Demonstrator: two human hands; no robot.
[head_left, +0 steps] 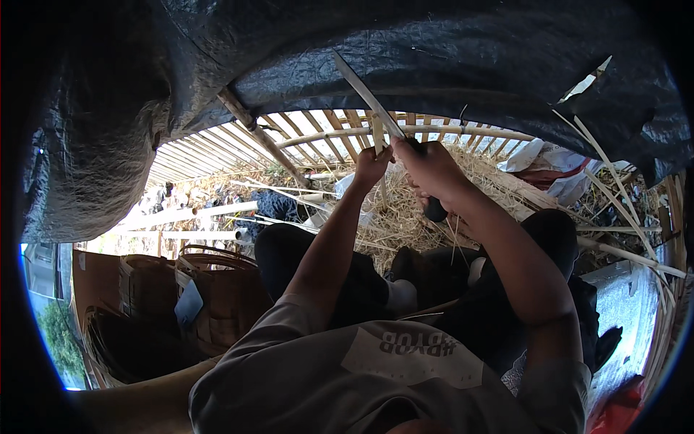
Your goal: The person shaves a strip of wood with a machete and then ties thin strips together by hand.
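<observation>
Above you spreads one black tarpaulin point(448, 65), the largest thing in view, with one bright tear point(585, 81) at its right side. Past your hands runs one slatted bamboo panel point(318, 134), its slats too many to count. A single wooden post point(264, 141) slants across it on your left. One wide heap of straw-like shavings point(484, 184) covers the ground ahead of your two dark-clad knees.

To your left you have at least two woven baskets point(224, 286); the shade hides the exact count. One flat blue-grey piece point(189, 304) rests against them. Beyond the baskets lie two pale bamboo poles point(191, 235), near one dark blue bundle point(278, 206). At your far right sits one crumpled white-and-red sack point(560, 173), with several long loose strips beside it.

Of your two hands, the right hand point(430, 170) is closed around the black handle of one long knife point(367, 94), whose blade points up and to the left. Your left hand point(372, 166) is closed on one narrow bamboo strip point(378, 134), held roughly upright. The strip and blade cross just above your hands; you cannot tell from this view whether the edge touches it.
</observation>
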